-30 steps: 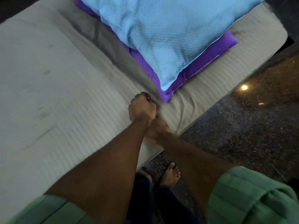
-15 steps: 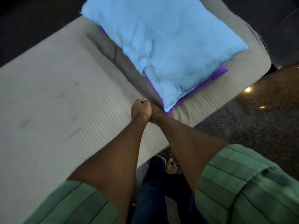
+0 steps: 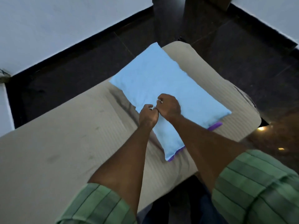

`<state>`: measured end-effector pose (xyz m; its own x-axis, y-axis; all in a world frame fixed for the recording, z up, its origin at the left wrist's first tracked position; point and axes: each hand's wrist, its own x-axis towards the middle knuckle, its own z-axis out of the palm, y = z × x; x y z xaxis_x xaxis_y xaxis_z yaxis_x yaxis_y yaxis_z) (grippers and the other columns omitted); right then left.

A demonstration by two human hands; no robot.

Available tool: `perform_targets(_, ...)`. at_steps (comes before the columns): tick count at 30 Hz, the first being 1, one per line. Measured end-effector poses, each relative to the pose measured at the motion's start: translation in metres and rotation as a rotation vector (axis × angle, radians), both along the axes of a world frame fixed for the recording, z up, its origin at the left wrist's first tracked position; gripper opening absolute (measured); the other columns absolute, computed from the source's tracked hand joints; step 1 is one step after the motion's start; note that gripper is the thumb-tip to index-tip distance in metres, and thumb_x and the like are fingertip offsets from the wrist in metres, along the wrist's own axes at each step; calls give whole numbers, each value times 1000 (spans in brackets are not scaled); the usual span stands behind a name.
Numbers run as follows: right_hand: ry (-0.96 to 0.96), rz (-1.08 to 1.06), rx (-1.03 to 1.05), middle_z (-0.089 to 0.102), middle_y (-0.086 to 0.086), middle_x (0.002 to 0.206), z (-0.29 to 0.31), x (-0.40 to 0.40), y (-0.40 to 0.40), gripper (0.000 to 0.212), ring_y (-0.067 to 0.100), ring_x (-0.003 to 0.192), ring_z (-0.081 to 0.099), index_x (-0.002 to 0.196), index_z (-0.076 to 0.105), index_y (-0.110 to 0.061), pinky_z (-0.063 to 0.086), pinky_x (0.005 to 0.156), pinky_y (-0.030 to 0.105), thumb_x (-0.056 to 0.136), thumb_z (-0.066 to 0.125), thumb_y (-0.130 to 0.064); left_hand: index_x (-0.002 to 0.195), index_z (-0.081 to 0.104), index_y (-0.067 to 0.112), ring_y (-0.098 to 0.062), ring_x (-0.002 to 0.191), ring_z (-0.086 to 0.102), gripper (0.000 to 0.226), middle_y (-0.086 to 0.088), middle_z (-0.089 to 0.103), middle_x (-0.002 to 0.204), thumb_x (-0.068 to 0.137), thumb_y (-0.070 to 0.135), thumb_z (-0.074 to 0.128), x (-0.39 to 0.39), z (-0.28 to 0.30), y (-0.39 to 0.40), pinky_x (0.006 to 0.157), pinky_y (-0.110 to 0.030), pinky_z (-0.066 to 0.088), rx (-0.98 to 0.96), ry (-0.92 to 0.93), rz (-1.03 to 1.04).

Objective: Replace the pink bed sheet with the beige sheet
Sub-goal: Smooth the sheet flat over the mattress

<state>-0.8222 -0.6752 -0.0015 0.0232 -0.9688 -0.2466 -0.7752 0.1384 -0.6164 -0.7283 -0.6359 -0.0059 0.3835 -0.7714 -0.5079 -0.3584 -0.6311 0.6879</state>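
The beige sheet (image 3: pixel 68 143) is being seen spread flat over the bed, covering the mattress from the near left to the far rounded end. 2 pillows are being carried on it at the far end: a light blue pillow (image 3: pixel 161 81) is lying on top of a purple pillow (image 3: pixel 215 126), of which only edge strips are being shown. The left hand (image 3: pixel 148 116) and the right hand (image 3: pixel 169 107) are being held together above the near edge of the light blue pillow, knuckles touching. The fingers (image 3: pixel 149 106) of both hands are being kept curled inward; whether cloth is being pinched between them cannot be told. Green striped sleeves (image 3: pixel 252 188) are being worn rolled up on both forearms. The bed is being surrounded by a dark floor (image 3: pixel 242 59) and white walls (image 3: pixel 48 26).
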Motion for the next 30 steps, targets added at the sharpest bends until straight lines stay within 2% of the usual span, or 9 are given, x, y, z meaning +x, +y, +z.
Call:
perform_targets(4, 155, 132, 26, 55, 9, 140, -5, -29, -59, 46, 30, 133, 47, 137, 56, -14, 41, 108, 42, 96, 60, -35, 140, 56, 16, -21, 127, 57, 41, -2, 59, 141, 100, 27, 54, -19, -11, -48, 92, -21, 38, -32, -40, -32)
perform_targets(7, 229, 141, 49, 39, 14, 151, -32, -60, -110, 70, 34, 141, 34, 151, 35, -12, 32, 113, 48, 93, 63, -41, 139, 55, 16, -26, 128, 56, 51, -4, 56, 140, 92, 32, 66, -27, -36, -79, 104, -33, 45, -27, -128, -8)
perform_targets(11, 240, 63, 269, 23, 12, 162, -82, -109, -165, 113, 36, 151, 15, 161, 10, -21, 20, 120, 55, 78, 71, -68, 150, 36, 17, -31, 144, 36, 102, -9, 39, 152, 69, 51, 88, -25, -75, -99, 116, -47, 33, 37, -347, 262)
perform_targets(15, 137, -18, 460, 14, 8, 167, -145, -141, -191, 137, 36, 153, 10, 161, 1, -27, 17, 122, 58, 60, 82, -72, 160, -10, 25, -34, 154, 17, 163, -14, 10, 167, 43, 63, 97, -30, -122, -115, 123, -56, 22, 285, -9, 512)
perform_targets(20, 103, -80, 446, 38, -3, 156, -279, -163, -224, 168, 28, 142, 42, 155, 20, -38, 34, 115, 54, 5, 70, -96, 145, -44, 31, -27, 153, 23, 196, -7, 7, 170, 11, 78, 92, -33, -202, -130, 119, -52, 33, 409, 231, 539)
perform_targets(22, 50, -78, 489, 45, -8, 151, -345, -170, -248, 167, 24, 135, 50, 150, 25, -43, 39, 111, 55, -3, 71, -94, 156, -25, 26, -21, 148, 34, 182, 0, 22, 167, 28, 69, 98, -29, -213, -127, 116, -43, 38, 369, 296, 512)
perform_targets(25, -149, -63, 547, 51, -14, 144, -341, -164, -254, 163, 18, 133, 53, 150, 31, -41, 43, 112, 46, 3, 93, -74, 142, 48, 24, -13, 127, 52, 107, 12, 55, 142, 51, 45, 102, -14, -222, -124, 99, -30, 43, 267, 406, 463)
perform_targets(28, -297, -71, 611, 57, -11, 131, -268, -150, -245, 131, 14, 118, 56, 143, 45, -19, 48, 103, 33, 29, 107, -41, 145, 50, 23, -14, 125, 56, 126, 10, 55, 143, 35, 50, 104, -8, -226, -122, 93, -31, 47, 229, 412, 477)
perform_targets(30, -332, -42, 675, 60, -6, 132, -240, -147, -241, 122, 17, 117, 57, 140, 53, -14, 49, 102, 35, 33, 107, -36, 143, 53, 23, -14, 123, 58, 123, 11, 58, 139, 35, 53, 104, -7, -226, -118, 93, -33, 49, 215, 419, 494)
